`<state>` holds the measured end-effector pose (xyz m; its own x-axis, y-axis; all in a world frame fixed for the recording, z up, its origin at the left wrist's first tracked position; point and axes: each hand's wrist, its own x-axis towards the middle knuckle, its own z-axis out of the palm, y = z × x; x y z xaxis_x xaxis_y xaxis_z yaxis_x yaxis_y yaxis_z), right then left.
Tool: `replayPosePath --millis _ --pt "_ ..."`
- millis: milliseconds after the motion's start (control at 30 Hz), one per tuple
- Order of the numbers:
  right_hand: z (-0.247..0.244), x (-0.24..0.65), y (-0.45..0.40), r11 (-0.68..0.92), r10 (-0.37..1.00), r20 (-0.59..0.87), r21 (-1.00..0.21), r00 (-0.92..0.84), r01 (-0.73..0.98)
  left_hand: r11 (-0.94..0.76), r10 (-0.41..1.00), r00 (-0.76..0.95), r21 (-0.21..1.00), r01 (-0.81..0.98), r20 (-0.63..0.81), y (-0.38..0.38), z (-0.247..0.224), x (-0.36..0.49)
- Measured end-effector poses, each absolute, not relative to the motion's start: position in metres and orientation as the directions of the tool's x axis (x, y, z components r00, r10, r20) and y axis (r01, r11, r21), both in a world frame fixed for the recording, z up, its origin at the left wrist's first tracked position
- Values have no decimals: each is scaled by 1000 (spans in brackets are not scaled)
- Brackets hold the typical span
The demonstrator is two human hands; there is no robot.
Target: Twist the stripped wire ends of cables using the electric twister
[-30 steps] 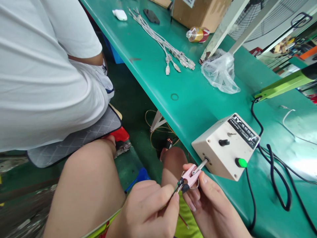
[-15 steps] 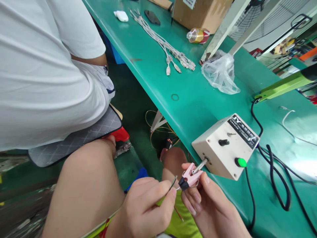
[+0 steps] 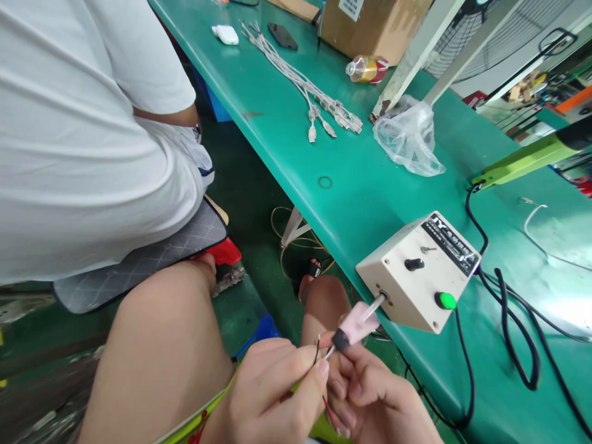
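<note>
Left hand (image 3: pixel 272 390): pinching white wire (image 3: pixel 329 353) and black wire (image 3: pixel 317 350). Right hand (image 3: pixel 382 391): fingers curled by red wire (image 3: pixel 330 414); grip cannot be told. Pink clip (image 3: pixel 355 324): at the white wire's end, on metal shaft (image 3: pixel 374 306) of white box (image 3: pixel 419 271), green table (image 3: pixel 361 191).

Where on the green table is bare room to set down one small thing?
Widest: bordered by the white cables, plastic bag, white box and table edge. Smaller: between those cables, the carton and the bottle. Crowded: right of the box, among black cords, and at its shaft, by the pink clip, left hand and right hand.
</note>
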<state>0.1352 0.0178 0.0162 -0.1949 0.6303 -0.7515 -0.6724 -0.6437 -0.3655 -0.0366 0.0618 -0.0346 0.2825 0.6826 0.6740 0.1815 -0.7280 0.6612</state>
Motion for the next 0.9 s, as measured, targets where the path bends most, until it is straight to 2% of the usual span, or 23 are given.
replayPosePath --millis 200,400,600,767,900 --pt "16 131 16 -657 612 -774 -384 -161 -649 -729 680 238 673 121 694 55 -42 -43" --pt "14 127 12 -676 639 -730 -381 -244 -631 -761 645 207 644 81 735 52 -42 -46" --pt "28 124 11 -650 668 -723 -453 -175 -610 -738 660 285 670 78 695 51 -32 -47" --pt "24 124 9 -670 650 -733 -428 -200 -606 -707 686 279 706 40 672 55 -26 -42" --pt "18 125 10 -640 685 -695 -430 -219 -636 -686 667 359 726 -45 653 61 -24 -41"
